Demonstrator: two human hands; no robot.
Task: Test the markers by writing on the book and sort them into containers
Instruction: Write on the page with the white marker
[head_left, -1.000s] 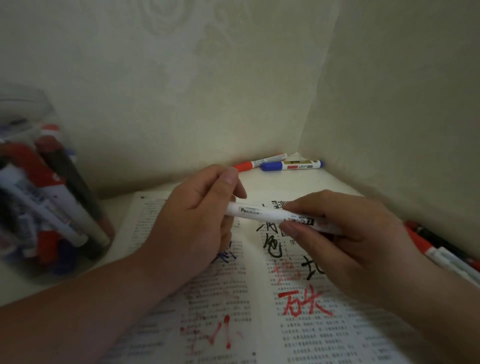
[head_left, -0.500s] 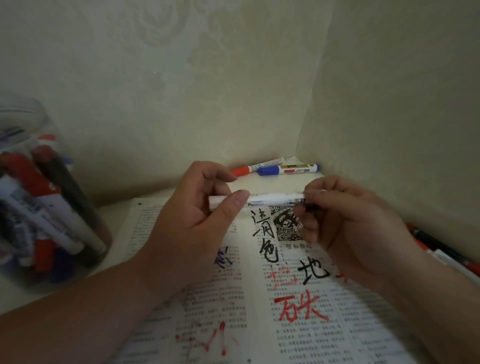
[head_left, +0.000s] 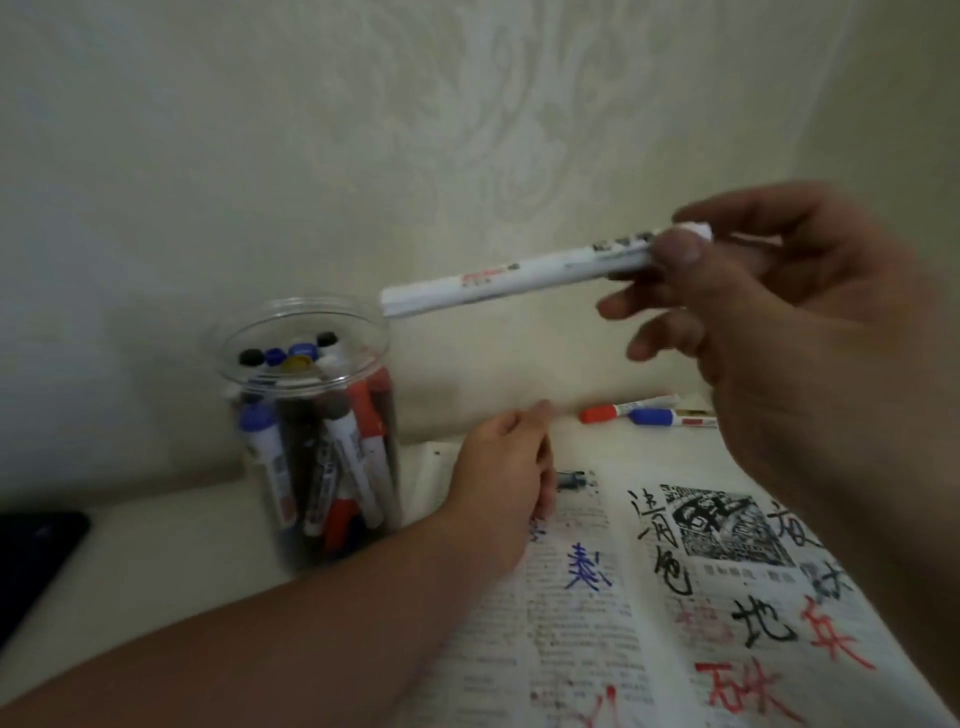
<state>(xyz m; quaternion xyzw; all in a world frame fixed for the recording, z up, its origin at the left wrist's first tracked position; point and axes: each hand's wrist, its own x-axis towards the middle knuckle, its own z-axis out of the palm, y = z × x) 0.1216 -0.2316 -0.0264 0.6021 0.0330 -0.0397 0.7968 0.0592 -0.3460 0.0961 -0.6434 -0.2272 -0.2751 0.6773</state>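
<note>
Pale counter (head_left: 171, 525) set in a wall corner. On it: a clear jar (head_left: 304, 312) of markers, upright, left; an open book (head_left: 597, 623) beside it; a red-capped marker (head_left: 623, 409) and a blue-capped marker (head_left: 670, 417) by the wall; a dark object (head_left: 36, 561), far left.

right hand (head_left: 779, 312): pinches white marker (head_left: 519, 278) above jar (head_left: 306, 431) | left hand (head_left: 498, 478): on book (head_left: 649, 597)

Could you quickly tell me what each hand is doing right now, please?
Left hand: rests on the book, fingers curled; holding anything cannot be told.
Right hand: pinches the white marker.
</note>
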